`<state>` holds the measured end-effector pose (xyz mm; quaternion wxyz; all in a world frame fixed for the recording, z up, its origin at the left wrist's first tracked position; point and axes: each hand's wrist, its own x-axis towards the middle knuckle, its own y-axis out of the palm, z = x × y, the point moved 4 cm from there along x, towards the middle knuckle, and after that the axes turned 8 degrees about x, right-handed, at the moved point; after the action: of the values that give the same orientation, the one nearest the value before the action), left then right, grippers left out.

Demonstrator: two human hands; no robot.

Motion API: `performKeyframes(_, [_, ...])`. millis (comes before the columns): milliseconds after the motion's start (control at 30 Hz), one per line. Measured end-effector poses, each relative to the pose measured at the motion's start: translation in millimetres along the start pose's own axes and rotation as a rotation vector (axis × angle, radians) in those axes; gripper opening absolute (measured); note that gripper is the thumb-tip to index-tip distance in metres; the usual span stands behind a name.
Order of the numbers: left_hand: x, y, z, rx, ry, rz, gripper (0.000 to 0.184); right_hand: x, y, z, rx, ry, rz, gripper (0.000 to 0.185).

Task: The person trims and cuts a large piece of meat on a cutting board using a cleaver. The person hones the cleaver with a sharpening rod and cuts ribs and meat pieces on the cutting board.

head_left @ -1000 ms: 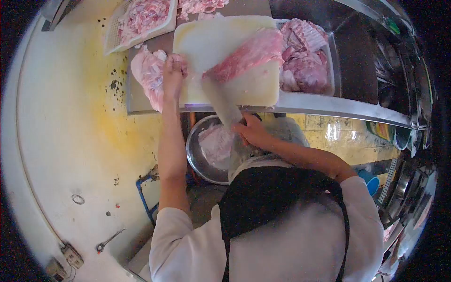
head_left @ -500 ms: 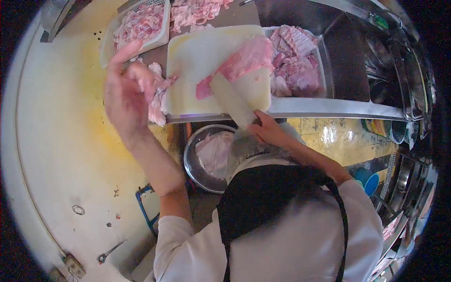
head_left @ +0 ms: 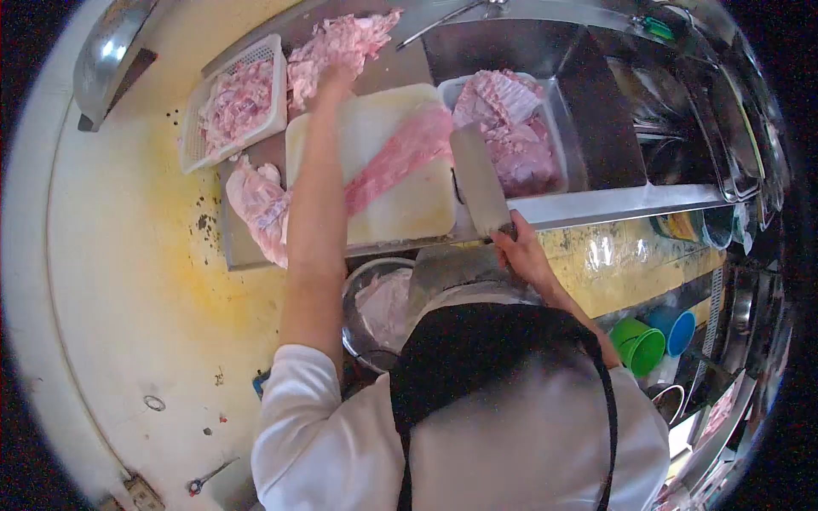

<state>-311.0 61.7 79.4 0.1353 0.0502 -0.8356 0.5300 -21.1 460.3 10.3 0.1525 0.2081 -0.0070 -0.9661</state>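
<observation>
My right hand [head_left: 522, 249] is closed round the handle of a cleaver [head_left: 480, 183], its broad blade slanting up beside the right edge of the white cutting board [head_left: 400, 226]. Across that board lies a long strip of pink meat [head_left: 400, 157]. My left arm stretches over the board's left side, and my left hand [head_left: 335, 83] is at the near edge of a pile of meat trimmings [head_left: 345, 43] behind the board. Its fingers are blurred against the meat, so I cannot see whether they grip anything.
Left of the board stand a white perforated basket [head_left: 279, 94] of meat pieces and a loose piece of meat [head_left: 256, 200]. A white tub [head_left: 555, 140] holding ribs and meat sits in the sink at right. Below the counter is a metal bowl [head_left: 351, 328] with meat.
My left hand has moved from left of the board up to the trimmings pile. The cleaver has shifted right, off the strip of meat. The view has shifted too.
</observation>
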Motion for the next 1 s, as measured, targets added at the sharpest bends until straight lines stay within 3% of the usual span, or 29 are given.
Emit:
performKeyframes(100, [-55.9,63.2,-38.2,-0.089,0.049,0.024,0.023,-14.7,-8.4,33.3,0.11,-0.03,-0.056,0.035])
performKeyframes(200, [-106.3,64.1,-111.6,0.069,0.066,0.057,0.02,-10.2,-25.9,27.8,0.065,0.074,-0.084,0.037])
performKeyframes(300, [-109.4,74.6,-136.0,0.227,0.07,0.067,0.013,12.2,-31.4,18.2,-0.123,-0.061,-0.107,0.04])
performKeyframes(433, [-106.9,86.2,-126.8,0.207,-0.002,0.111,0.008,56.4,-19.7,15.1,-0.116,-0.261,-0.059,0.041])
performKeyframes(467, [-107.8,87.6,-121.7,0.064,-0.04,0.113,0.008,71.2,-14.1,22.8,-0.177,-0.294,-0.051,0.041])
performKeyframes(533, [-109.1,86.8,-111.3,-0.222,-0.111,0.117,0.009,104.3,-2.9,38.6,-0.252,-0.255,-0.024,0.042])
performKeyframes(600, [-109.6,80.3,-113.3,-0.27,-0.148,0.145,0.009,134.5,7.8,58.9,-0.281,-0.106,0.014,0.043])
performKeyframes(667, [-110.3,78.2,-115.8,-0.3,-0.17,0.155,0.01,154.5,18.0,74.8,-0.199,-0.284,-0.007,0.046])
performKeyframes(767, [-109.2,79.2,-114.7,-0.317,-0.172,0.151,0.012,168.7,23.4,65.6,-0.182,-0.315,-0.026,0.046])
performKeyframes(867, [-114.7,78.0,-105.3,-0.323,-0.172,0.15,0.014,138.4,19.2,44.1,-0.175,-0.174,0.119,0.043])
performKeyframes(900, [-114.5,76.8,-101.6,-0.319,-0.171,0.129,0.015,121.2,14.4,24.4,-0.197,-0.347,0.115,0.042])
performKeyframes(967, [-118.3,74.1,-93.3,-0.4,-0.26,0.116,0.016,92.7,5.3,0.4,-0.223,-0.331,0.144,0.043])
performKeyframes(1000, [-119.6,71.1,-88.9,-0.487,-0.346,0.121,0.017,78.0,-2.4,7.6,-0.23,-0.143,0.175,0.045])
